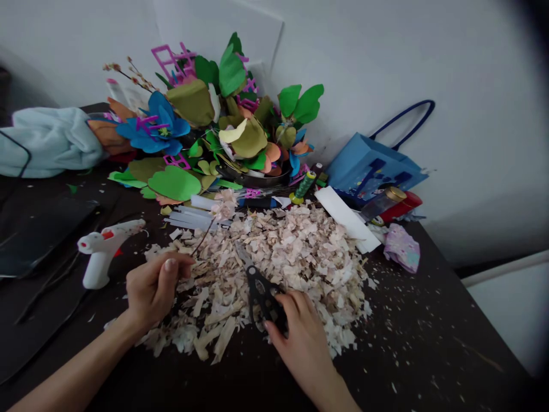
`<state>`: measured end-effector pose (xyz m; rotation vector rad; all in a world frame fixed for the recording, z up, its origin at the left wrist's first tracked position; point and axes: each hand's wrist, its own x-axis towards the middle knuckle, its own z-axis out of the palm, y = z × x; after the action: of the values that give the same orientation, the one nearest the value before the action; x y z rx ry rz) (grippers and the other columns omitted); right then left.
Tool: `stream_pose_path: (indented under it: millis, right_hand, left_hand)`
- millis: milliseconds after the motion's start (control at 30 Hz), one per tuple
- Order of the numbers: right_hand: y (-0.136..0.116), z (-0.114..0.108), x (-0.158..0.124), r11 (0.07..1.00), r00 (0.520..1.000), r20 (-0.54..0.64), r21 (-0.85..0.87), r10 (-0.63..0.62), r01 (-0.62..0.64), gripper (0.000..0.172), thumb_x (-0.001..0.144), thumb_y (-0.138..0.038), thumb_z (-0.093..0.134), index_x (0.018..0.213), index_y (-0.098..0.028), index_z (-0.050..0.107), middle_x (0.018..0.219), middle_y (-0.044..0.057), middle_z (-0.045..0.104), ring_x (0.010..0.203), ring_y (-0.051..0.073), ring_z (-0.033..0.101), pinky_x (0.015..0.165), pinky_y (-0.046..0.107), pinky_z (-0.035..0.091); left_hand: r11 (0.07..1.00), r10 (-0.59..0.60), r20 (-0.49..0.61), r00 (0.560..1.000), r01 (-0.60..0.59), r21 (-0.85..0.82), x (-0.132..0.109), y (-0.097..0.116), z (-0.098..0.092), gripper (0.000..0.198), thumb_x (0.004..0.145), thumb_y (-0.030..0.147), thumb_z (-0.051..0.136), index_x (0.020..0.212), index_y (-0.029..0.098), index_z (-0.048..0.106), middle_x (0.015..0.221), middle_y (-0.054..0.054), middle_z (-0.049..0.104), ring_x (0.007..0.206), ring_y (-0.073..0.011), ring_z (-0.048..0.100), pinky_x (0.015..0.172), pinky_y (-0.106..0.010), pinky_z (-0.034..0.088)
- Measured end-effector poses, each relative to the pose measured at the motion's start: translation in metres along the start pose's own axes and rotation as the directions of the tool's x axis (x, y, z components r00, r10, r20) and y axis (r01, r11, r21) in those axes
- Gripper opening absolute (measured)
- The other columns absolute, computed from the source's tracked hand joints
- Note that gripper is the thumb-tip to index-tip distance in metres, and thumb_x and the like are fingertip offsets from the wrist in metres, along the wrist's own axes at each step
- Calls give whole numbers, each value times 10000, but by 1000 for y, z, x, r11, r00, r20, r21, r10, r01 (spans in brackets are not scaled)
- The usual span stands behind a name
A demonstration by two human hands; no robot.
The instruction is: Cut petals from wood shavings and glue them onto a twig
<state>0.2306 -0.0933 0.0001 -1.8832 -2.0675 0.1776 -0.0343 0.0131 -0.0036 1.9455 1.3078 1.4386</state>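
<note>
Since our left hand (156, 289) pinches the thin stem (202, 236), its pale flower (223, 205) stands clear of the wood shavings (295, 269), while our right hand (302, 337) closes on the black scissors (262, 297).

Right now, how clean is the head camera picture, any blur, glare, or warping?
In the head view, the light is soft and even with no harsh glare; the shavings look fairly sharp, the right corners fall dark, and the table looks stretched toward the frame's edges, as if by a wide lens.
</note>
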Motion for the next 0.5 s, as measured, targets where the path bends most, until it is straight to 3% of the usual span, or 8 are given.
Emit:
stream_pose_path:
  millis: [167, 500]
  right_hand:
    - [-5, 5, 3, 998, 999, 3, -31, 54, -54, 252, 795, -189, 626, 1043, -168, 584, 1012, 126, 621, 1001, 330, 598, 768, 460, 558]
    - [-4, 2, 5, 998, 997, -63, 50, 47, -44, 347, 781, -157, 569, 1126, -141, 604, 1003, 142, 626, 1001, 332, 564, 841, 488, 512]
  left_hand:
    - [1000, 9, -2, 1000, -9, -3, 1, 2, 1, 342, 972, 297, 399, 817, 159, 670, 562, 7, 592, 431, -98, 487, 437, -227, 378]
    - [998, -67, 92, 994, 68, -2, 2, 4, 1, 315, 965, 289, 412, 838, 162, 671, 585, 8, 596, 460, -108, 493, 467, -252, 386]
